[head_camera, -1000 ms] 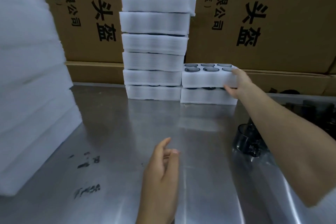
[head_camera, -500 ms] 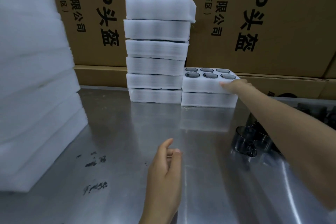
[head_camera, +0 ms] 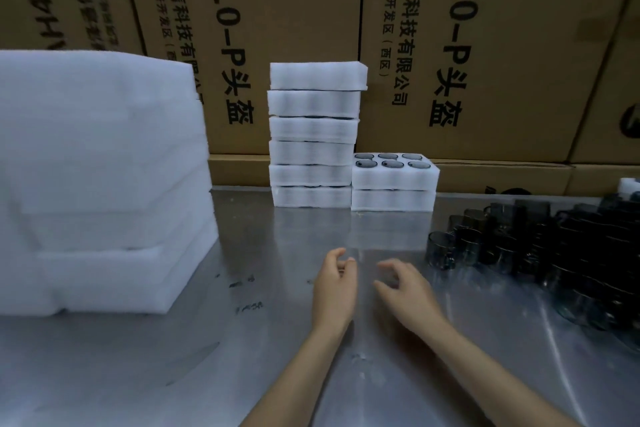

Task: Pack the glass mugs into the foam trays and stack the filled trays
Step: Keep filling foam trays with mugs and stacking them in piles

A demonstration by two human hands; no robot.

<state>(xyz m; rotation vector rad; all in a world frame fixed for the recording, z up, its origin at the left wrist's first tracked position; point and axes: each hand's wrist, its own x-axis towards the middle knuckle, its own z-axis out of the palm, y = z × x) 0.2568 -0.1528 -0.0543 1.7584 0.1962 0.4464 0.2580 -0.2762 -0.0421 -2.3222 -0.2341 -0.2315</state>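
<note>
A filled foam tray (head_camera: 394,177) with several dark glass mugs in its holes sits on top of another tray (head_camera: 393,200) at the back of the steel table. Left of it stands a taller stack of filled foam trays (head_camera: 313,135). Many loose dark glass mugs (head_camera: 540,250) crowd the table's right side. My left hand (head_camera: 334,288) and my right hand (head_camera: 405,288) hover side by side over the middle of the table, fingers loosely curled, holding nothing.
A big pile of white foam sheets (head_camera: 100,180) fills the left side of the steel table (head_camera: 242,340). Brown cardboard boxes (head_camera: 485,55) form a wall behind the table. A white foam piece (head_camera: 628,184) shows at the far right.
My right hand has let go of the filled tray at the back and drawn in beside my left hand. The view has pulled back and tilted up.
</note>
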